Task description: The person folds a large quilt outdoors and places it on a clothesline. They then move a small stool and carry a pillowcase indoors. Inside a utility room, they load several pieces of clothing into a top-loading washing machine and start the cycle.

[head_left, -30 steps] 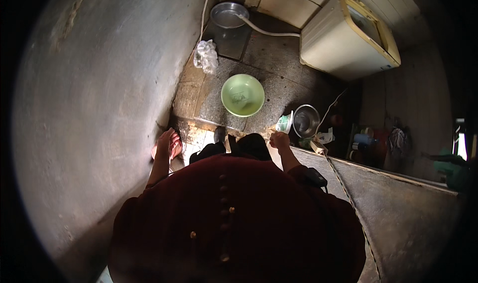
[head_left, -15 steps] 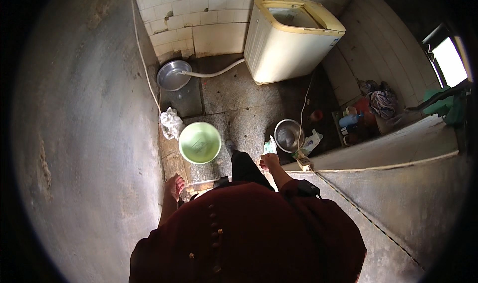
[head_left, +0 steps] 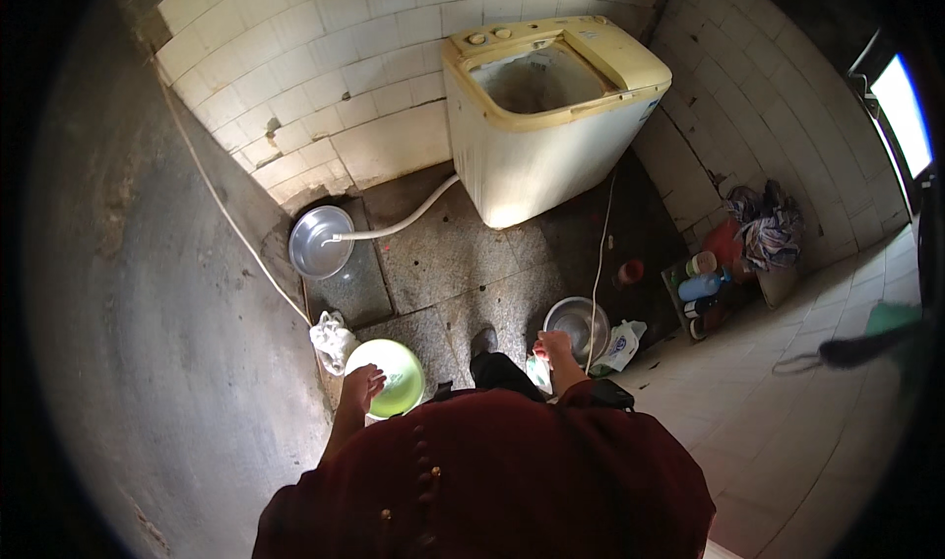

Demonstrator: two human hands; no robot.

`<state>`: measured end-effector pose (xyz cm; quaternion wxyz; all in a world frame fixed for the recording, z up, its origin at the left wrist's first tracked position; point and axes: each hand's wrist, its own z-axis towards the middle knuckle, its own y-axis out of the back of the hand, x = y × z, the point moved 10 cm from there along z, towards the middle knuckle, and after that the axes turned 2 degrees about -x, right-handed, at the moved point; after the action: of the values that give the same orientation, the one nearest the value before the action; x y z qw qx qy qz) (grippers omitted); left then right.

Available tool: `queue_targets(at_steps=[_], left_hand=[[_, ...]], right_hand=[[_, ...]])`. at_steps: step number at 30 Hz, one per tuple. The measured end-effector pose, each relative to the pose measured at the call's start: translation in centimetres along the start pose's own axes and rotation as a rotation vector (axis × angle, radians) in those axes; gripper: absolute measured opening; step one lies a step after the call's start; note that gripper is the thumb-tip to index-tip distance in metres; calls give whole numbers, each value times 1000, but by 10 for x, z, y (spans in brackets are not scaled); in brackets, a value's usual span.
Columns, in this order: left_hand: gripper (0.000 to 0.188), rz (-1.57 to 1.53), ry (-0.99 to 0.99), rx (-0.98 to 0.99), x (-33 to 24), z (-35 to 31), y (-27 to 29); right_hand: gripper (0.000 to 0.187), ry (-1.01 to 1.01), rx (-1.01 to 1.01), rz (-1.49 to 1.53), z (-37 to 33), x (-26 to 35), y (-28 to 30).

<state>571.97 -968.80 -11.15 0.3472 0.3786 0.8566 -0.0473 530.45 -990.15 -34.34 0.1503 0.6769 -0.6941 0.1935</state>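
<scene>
My left hand [head_left: 362, 387] hangs empty over the left edge of a light green plastic basin [head_left: 402, 377], its fingers loosely bent and apart. My right hand [head_left: 555, 348] is closed on a small white and green plastic packet [head_left: 537, 373], which hangs below it, partly hidden by my hand and sleeve. Just beyond and to the right of that hand, a metal basin [head_left: 589, 323] stands on the dark floor. Further off stands a cream washing machine [head_left: 551, 126], its tub lid up or off, so the tub lies exposed.
A pale drain hose [head_left: 409, 221] runs from the machine into a grey basin [head_left: 313, 254] by the left wall. Crumpled white plastic [head_left: 333, 341] lies near the green basin. A white bag [head_left: 624, 344], bottles [head_left: 701, 285] and bundled cloth [head_left: 768, 226] are on the right. A cord crosses the floor.
My view has tilted up and forward toward the washing machine. My left hand has come up over the green basin. My right hand, still holding the packet, is now beside the metal basin.
</scene>
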Motion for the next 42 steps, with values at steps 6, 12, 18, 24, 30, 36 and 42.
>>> queue_targets(at_steps=[6,12,18,24,30,36,42], left_hand=[[20,169,-143,221,-138,62,-188],[26,362,-217,229,-211,138,-300],[40,468,-472,193,-308,206,-402],[74,674,-712,42,-415,256,-505],[82,607,-775,-20,-451,272,-574],[81,470,-812,-206,-463,265,-596],[72,222,-763,-335,-440,246,-625]], right_hand=[[17,50,-142,291,65,149,64],[15,-29,13,799,100,256,59],[13,145,155,972,127,413,66],[14,344,151,931,172,571,85],[16,432,-41,831,225,677,117],[20,341,-235,746,285,748,156],[18,285,-240,545,325,789,205]])
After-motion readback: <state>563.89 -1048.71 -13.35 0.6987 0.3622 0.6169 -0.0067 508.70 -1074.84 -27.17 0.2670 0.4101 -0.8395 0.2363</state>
